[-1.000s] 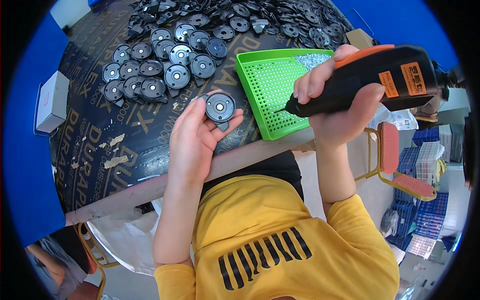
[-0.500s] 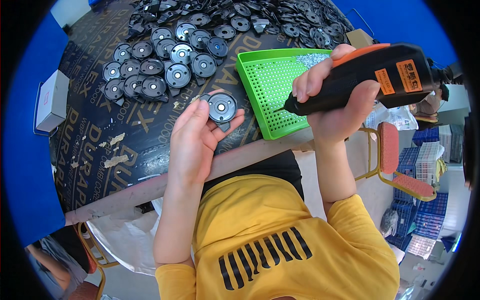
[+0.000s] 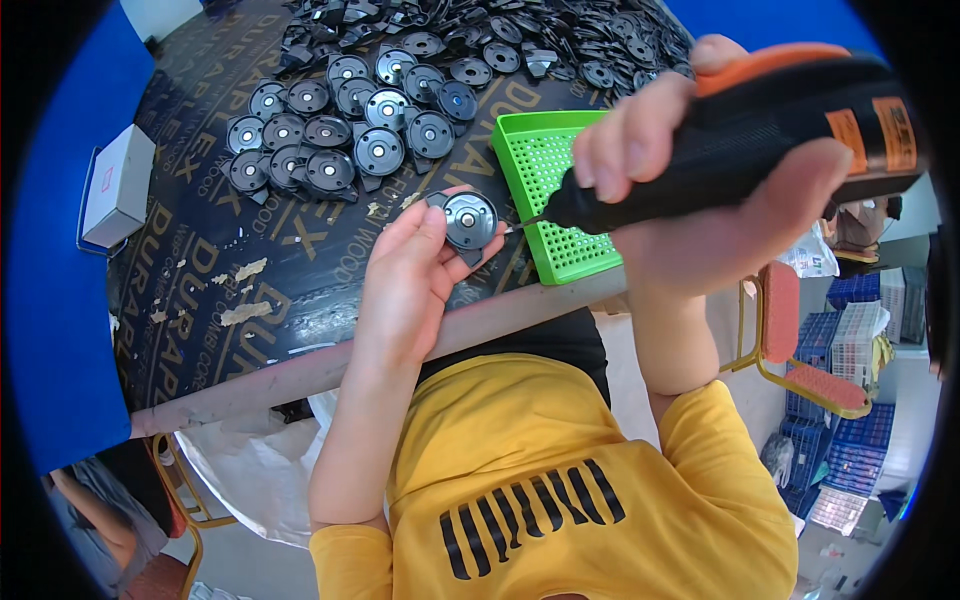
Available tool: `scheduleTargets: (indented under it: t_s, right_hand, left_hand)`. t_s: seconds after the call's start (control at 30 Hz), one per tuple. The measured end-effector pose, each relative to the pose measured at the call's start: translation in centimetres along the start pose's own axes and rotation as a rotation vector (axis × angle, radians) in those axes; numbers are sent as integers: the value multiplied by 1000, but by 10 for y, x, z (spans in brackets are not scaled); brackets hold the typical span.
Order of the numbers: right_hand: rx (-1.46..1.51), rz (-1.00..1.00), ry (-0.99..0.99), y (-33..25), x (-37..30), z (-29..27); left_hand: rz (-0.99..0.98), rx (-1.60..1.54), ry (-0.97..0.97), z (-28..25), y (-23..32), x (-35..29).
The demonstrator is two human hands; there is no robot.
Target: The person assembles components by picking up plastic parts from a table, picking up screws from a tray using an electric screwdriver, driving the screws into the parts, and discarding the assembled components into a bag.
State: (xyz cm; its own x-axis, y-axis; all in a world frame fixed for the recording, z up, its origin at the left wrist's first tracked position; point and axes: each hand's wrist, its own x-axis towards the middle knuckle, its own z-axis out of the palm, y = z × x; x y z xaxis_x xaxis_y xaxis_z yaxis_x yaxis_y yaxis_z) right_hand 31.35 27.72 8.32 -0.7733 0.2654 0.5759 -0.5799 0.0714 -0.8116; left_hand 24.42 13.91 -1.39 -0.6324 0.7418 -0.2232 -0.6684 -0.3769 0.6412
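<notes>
My left hand (image 3: 418, 262) is closed on a round black plastic part (image 3: 470, 219) with a silvery hub and a short tab, its disc face turned up. Gripped in my right hand (image 3: 680, 190) is a black and orange electric screwdriver (image 3: 760, 130). Its thin bit points left, with the tip close to the right edge of the part; whether they touch I cannot tell. Behind the tool sits a green perforated tray (image 3: 525, 140), partly hidden by the tool and hand. The small screws in it are now out of sight.
Several matching assembled discs (image 3: 380, 151) are grouped on the dark printed table (image 3: 330, 305), left of the tray. A large heap of black parts (image 3: 560, 45) lies at the far side. A white box (image 3: 118, 188) stands at the left edge. Beyond the table are a pink chair (image 3: 782, 310) and another person's arm (image 3: 95, 515).
The screwdriver has come left and nearer, its bit moving from over the green tray to beside the round part. My view has shifted slightly. My left hand keeps its hold.
</notes>
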Motion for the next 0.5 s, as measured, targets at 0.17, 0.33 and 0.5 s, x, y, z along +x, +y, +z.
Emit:
scheduleTargets:
  t_s: [0.17, 0.33, 0.5]
  right_hand:
    - [174, -70, -108, 26, 8, 6]
    - [280, -55, -91, 32, 6, 10]
    - [443, -14, -29, 35, 3, 24]
  left_hand:
    - [5, -11, -2, 1, 1, -1]
    - [-5, -11, 17, 3, 1, -1]
    - [-8, -15, 20, 1, 0, 0]
